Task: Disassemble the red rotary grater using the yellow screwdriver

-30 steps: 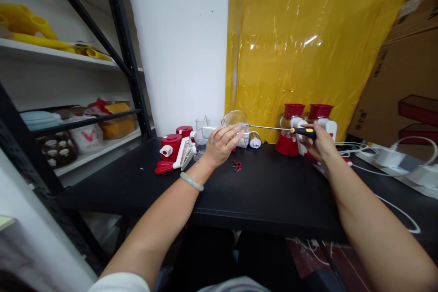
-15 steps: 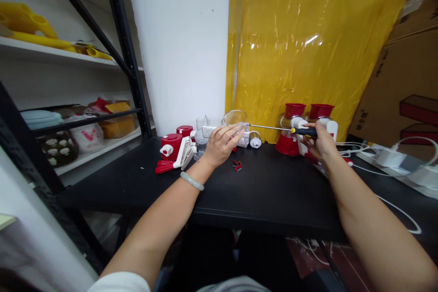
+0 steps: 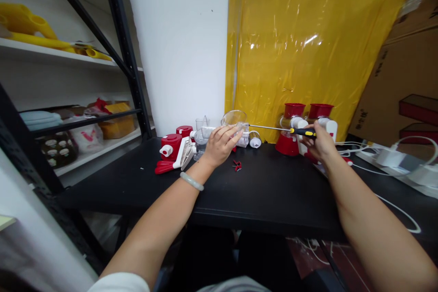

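Our right hand [image 3: 320, 143] is closed around the screwdriver [image 3: 303, 132] by its black-and-yellow handle; its thin stiff shaft runs leftward to the clear plastic part [image 3: 239, 130], which our left hand [image 3: 221, 146] steadies with fingers curled over it; that part looks light, rigid, rather slippery, best held by its body; the clear cup [image 3: 234, 117] just behind appears empty.

A white wall [image 3: 185, 41] rises behind a black table [image 3: 267, 191]. Beside the wall hangs a yellow plastic sheet [image 3: 308, 36], glossy with light streaks. On the left stands a black metal rack [image 3: 119, 41] with white shelves [image 3: 51, 52] bearing yellow parts, bags and bowls. Cardboard boxes [image 3: 407, 77] lean at the right. White cables [image 3: 393, 200] trail over the table's right end.
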The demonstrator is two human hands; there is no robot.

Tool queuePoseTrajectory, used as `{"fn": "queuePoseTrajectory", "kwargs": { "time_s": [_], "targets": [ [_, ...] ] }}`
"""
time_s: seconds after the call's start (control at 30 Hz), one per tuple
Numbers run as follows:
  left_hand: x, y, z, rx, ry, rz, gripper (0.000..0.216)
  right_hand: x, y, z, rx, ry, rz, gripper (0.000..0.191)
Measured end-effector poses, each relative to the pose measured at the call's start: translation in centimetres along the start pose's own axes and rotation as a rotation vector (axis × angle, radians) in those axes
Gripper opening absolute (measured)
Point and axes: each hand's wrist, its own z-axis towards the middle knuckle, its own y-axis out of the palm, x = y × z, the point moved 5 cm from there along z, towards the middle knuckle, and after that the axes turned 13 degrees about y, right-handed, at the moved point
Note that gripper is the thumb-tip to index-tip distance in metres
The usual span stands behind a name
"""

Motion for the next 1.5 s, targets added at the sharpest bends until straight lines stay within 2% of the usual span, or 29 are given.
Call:
{"fn": "queuePoseTrajectory", "kwargs": {
  "time_s": [0.2,0.3,0.43,0.47,0.6,0.7,0.8,0.9,0.97,1.07,1.17,1.37,1.5],
  "targets": [
    [0.1,-0.2,0.2,0.046,0.008,-0.024,0.041,-0.5,0.5,-1.0,-0.066,0.027,0.179,0.023],
    [0.1,-0.3,0.2,0.044,0.010,-0.029,0.041,-0.7,0.3,-1.1,-0.093,0.036,0.164,0.018],
    [0.0,-0.3,0.2,0.038,0.003,-0.028,0.042,-0.1,-0.1,-0.2,-0.030,0.021,0.041,0.042],
    [0.0,-0.2,0.1,0.038,0.000,-0.029,0.043,0.0,0.0,-0.1,-0.024,0.008,0.015,0.043],
    [-0.1,0.0,0.0,0.015,-0.009,-0.029,0.045,0.0,0.4,-0.3,-0.038,0.010,0.065,0.026],
    [0.0,0.0,0.0,0.019,-0.003,-0.031,0.043,-0.4,0.4,-0.8,-0.075,0.034,0.178,0.023],
    [0.1,-0.1,0.0,0.040,0.003,-0.038,0.043,-0.6,0.0,-0.9,-0.068,0.041,0.195,0.019],
    [0.0,0.0,-0.1,0.026,-0.002,-0.045,0.047,-0.1,-0.4,-0.4,-0.004,0.055,0.112,0.041],
    [-0.1,0.3,-0.4,-0.011,-0.017,-0.054,0.051,0.2,-0.2,-0.1,0.005,0.044,0.039,0.046],
    [-0.3,0.7,-0.8,-0.051,-0.037,-0.073,0.054,0.3,0.3,-0.1,-0.022,0.014,0.028,0.035],
    [-0.2,0.8,-0.9,-0.057,-0.040,-0.085,0.053,-0.1,0.6,-0.6,-0.036,0.022,0.132,0.027],
    [0.0,0.8,-0.7,-0.058,-0.026,-0.056,0.046,-0.4,-0.1,-0.7,-0.048,0.053,0.148,0.017],
    [0.0,0.4,-0.4,-0.027,-0.016,-0.042,0.045,0.2,-0.5,-0.1,0.038,0.035,0.017,0.046]
  ]
}}
